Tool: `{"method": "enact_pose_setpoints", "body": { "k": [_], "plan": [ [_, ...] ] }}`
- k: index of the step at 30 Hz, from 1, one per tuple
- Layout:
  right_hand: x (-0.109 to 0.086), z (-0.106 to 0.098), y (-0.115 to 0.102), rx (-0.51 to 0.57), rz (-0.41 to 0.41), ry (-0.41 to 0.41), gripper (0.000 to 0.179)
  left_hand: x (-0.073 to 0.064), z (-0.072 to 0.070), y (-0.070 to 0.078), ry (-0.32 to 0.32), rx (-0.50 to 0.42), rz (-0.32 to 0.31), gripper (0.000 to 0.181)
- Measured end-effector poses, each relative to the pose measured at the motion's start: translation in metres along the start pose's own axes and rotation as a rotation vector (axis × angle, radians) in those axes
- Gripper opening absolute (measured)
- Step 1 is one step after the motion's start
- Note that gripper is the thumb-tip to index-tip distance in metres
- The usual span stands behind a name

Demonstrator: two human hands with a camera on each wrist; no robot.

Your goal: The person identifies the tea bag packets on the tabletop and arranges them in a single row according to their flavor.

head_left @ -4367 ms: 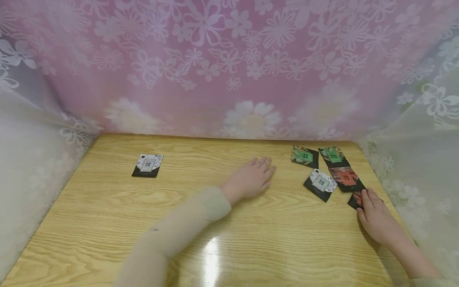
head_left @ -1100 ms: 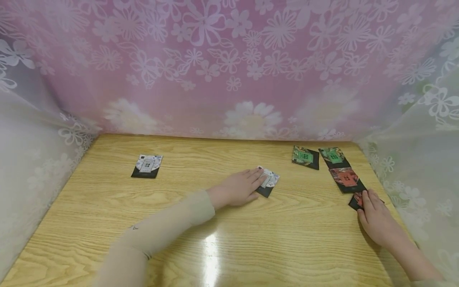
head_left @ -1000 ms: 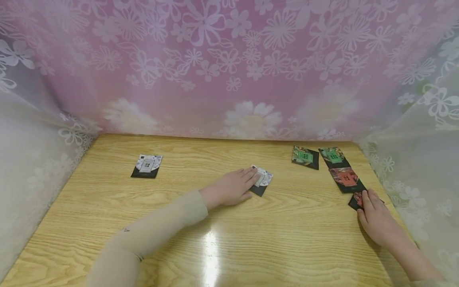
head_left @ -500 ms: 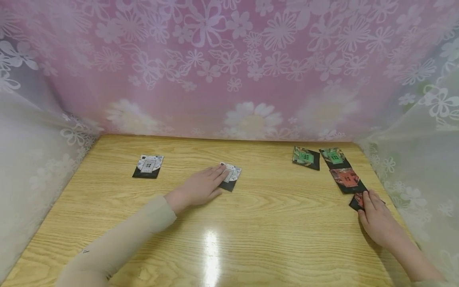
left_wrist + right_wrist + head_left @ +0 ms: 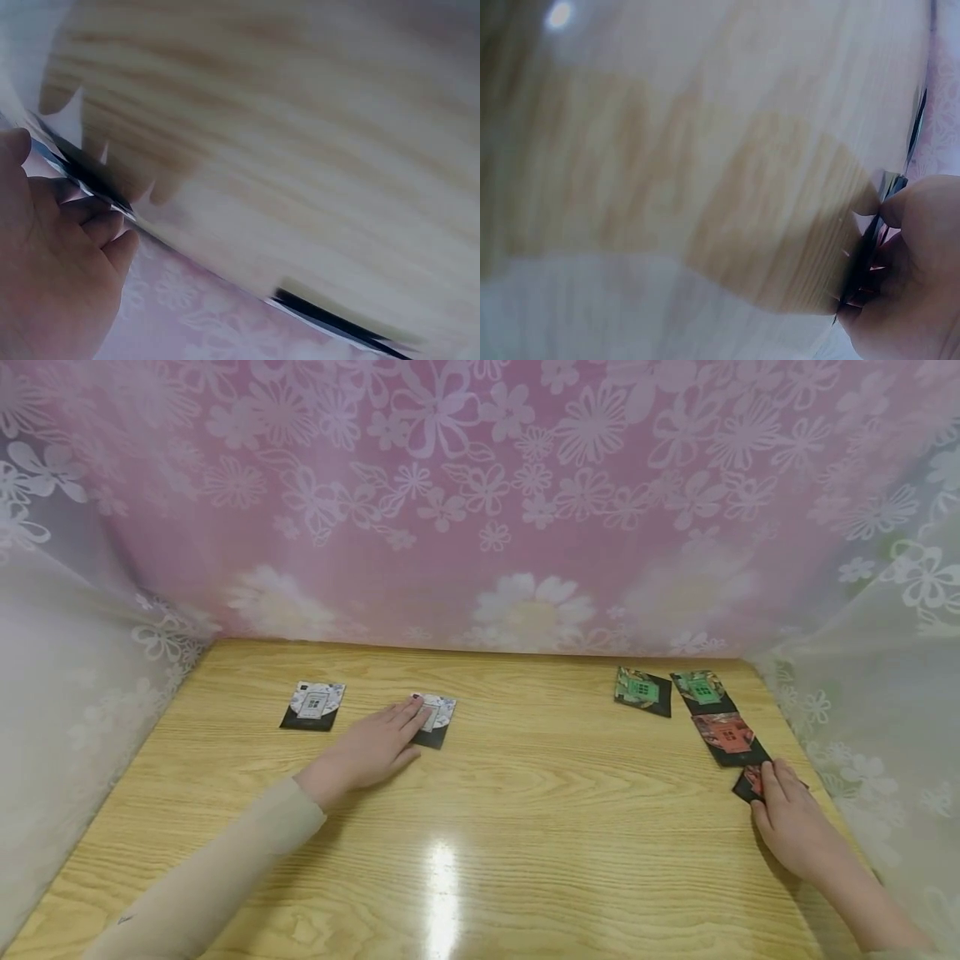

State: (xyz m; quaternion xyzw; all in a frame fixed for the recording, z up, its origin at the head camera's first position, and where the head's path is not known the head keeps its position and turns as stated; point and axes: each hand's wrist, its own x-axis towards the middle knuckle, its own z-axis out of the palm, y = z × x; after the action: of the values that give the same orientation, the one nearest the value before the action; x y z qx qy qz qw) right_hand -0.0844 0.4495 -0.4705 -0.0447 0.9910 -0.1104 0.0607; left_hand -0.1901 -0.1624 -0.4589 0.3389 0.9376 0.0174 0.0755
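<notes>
My left hand (image 5: pixel 371 747) lies with fairly straight fingers on a white-and-black flat sachet (image 5: pixel 437 732) with blue floral print, covering its left part. A matching sachet (image 5: pixel 313 706) lies just to the left, apart from it. In the left wrist view, the fingers touch the dark edge of a sachet (image 5: pixel 86 178), and another sachet (image 5: pixel 337 322) lies off to the side. At the far right, my right hand (image 5: pixel 798 822) rests on a red-and-black sachet (image 5: pixel 747 783), hiding much of it. The right wrist view shows that sachet (image 5: pixel 864 251) edge-on under the fingers.
Above the right hand lies another red sachet (image 5: pixel 729 739), touching a green sachet (image 5: pixel 703 692). A second green sachet (image 5: pixel 643 692) sits beside that one. Floral curtains (image 5: pixel 480 527) border the wooden table (image 5: pixel 540 860) at the back and both sides.
My left hand reached the floral sachet at the right group and slid it left across the table, near the matching one. My right hand has stayed on the red sachet.
</notes>
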Motion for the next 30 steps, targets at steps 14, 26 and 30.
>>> {"method": "enact_pose_setpoints", "body": {
  "k": [14,26,30],
  "plan": [
    [0.000,-0.001,-0.002,-0.009,-0.003,0.005,0.065,-0.024,-0.001,-0.022,0.052,0.008,-0.071,0.067],
    [-0.001,0.001,0.000,-0.002,-0.022,0.036,0.064,-0.020,-0.008,-0.024,0.077,0.018,-0.060,0.064],
    [-0.001,0.001,-0.003,0.001,-0.019,0.028,0.064,-0.012,-0.010,-0.022,0.064,0.068,-0.046,0.061]
  ]
}}
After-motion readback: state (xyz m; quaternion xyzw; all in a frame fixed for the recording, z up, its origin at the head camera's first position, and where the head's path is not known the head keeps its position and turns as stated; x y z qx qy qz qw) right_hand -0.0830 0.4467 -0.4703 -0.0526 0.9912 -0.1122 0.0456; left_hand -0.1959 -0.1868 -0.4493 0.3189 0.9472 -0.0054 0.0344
